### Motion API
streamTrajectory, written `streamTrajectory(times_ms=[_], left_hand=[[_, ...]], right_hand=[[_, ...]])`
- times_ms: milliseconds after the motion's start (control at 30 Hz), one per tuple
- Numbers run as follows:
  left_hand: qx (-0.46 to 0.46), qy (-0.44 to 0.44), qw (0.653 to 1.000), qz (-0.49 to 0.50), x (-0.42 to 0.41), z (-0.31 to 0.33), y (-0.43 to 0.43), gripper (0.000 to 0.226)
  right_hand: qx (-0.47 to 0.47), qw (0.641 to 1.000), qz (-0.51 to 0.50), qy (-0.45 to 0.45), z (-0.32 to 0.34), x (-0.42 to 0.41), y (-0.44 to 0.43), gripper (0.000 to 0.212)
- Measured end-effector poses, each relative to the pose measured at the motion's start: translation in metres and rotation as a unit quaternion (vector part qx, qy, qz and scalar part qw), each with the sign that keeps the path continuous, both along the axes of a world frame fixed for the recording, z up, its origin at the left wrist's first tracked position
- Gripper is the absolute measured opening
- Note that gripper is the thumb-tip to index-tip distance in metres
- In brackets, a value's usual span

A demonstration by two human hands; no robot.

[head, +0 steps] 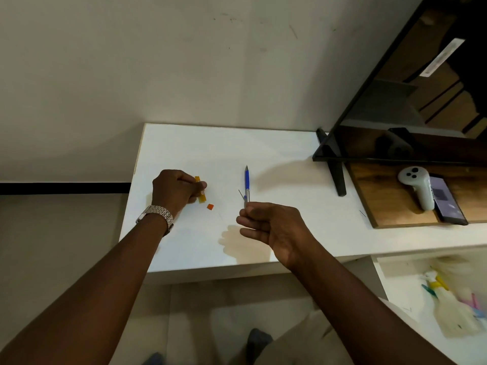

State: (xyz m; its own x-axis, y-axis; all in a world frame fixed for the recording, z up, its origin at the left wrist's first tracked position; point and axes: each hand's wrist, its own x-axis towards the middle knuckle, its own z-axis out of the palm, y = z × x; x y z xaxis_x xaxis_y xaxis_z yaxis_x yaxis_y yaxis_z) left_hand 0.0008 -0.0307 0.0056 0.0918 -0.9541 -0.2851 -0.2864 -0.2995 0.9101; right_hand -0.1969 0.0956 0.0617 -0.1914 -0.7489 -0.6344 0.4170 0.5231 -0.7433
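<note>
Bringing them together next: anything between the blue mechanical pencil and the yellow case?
No: between the blue mechanical pencil in the right hand and the yellow case in the left hand is bare white table; a small orange cap lies beside the case.

The white table [263, 143] carries a small orange cap [210, 206], a wooden board [390, 204] and a black monitor stand [336, 175].

On the table [210, 143], the case [202, 199] and small piece [210, 206] lay left of the pen [247, 183]; controller [417, 188] and phone [446, 204] lay well right of it.
</note>
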Motion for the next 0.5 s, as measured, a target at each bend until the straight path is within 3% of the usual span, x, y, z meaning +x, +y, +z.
streamTrajectory(times_ms=[400, 500], left_hand=[[-0.046, -0.06, 0.996, -0.045, -0.003, 0.002, 0.002, 0.027], [-0.116, -0.099, 0.987, -0.048, -0.018, 0.011, 0.003, 0.031]], right_hand=[[-0.023, 0.999, -0.026, 0.022, 0.011, -0.015, 0.002, 0.011], [-0.032, 0.996, -0.049, 0.06, 0.015, -0.025, -0.004, 0.009]])
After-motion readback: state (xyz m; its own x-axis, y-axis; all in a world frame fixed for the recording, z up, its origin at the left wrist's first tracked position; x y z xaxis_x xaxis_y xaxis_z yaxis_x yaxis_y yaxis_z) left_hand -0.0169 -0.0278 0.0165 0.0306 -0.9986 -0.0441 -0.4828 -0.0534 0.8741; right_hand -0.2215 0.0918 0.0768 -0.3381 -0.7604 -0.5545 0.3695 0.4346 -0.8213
